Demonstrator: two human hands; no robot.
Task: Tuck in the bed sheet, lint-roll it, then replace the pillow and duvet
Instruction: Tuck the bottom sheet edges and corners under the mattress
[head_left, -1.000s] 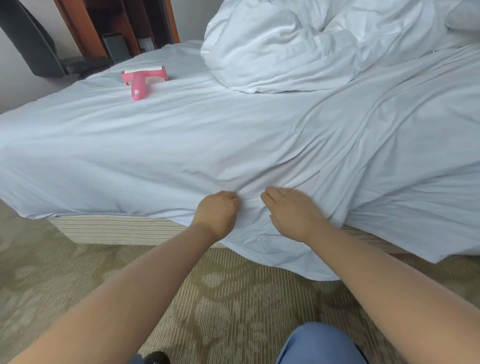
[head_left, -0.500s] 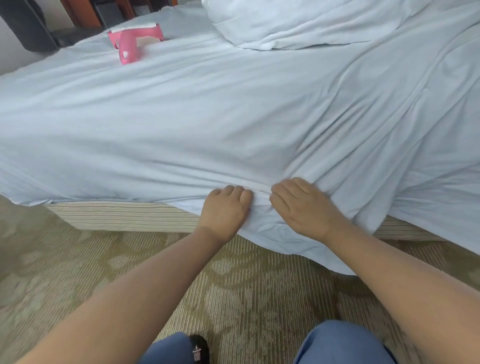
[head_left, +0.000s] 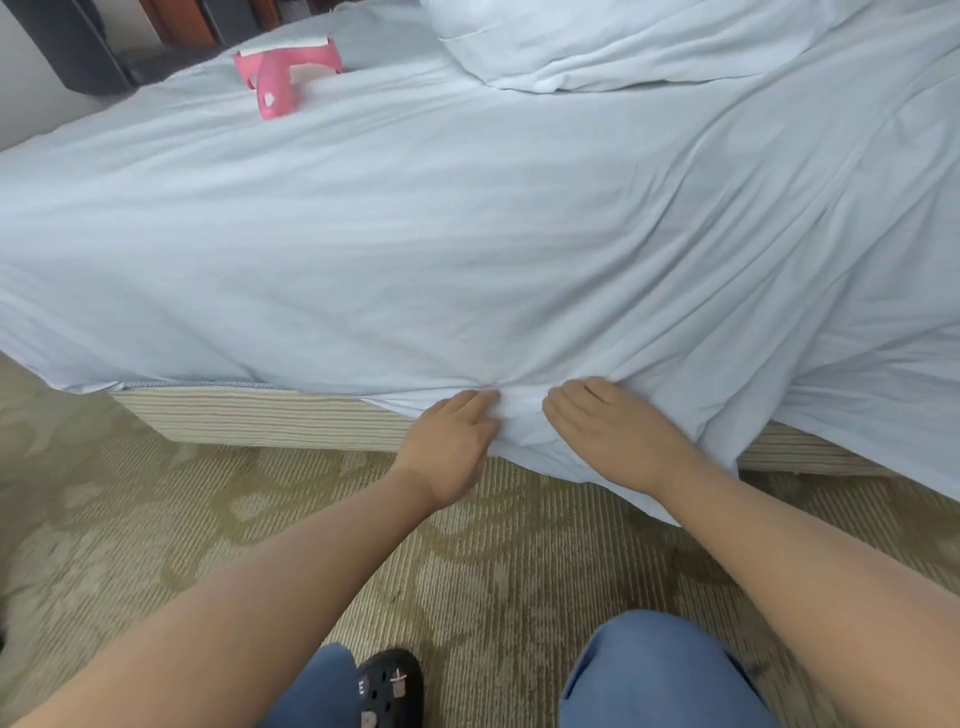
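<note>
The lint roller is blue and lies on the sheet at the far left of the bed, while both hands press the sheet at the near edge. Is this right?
Not quite: the lint roller is pink, not blue, as the head view shows. It does lie on the sheet at the far left, and the left hand and right hand do press the sheet at the near edge.

A single head-worn wide-angle view looks forward and steeply down from close above the near edge of the bed (head_left: 260, 415). The person's forearms reach in from the bottom, carpet (head_left: 156, 545) fills the near ground, and the bed sheet (head_left: 415, 234) stretches away to the far left corner.
</note>
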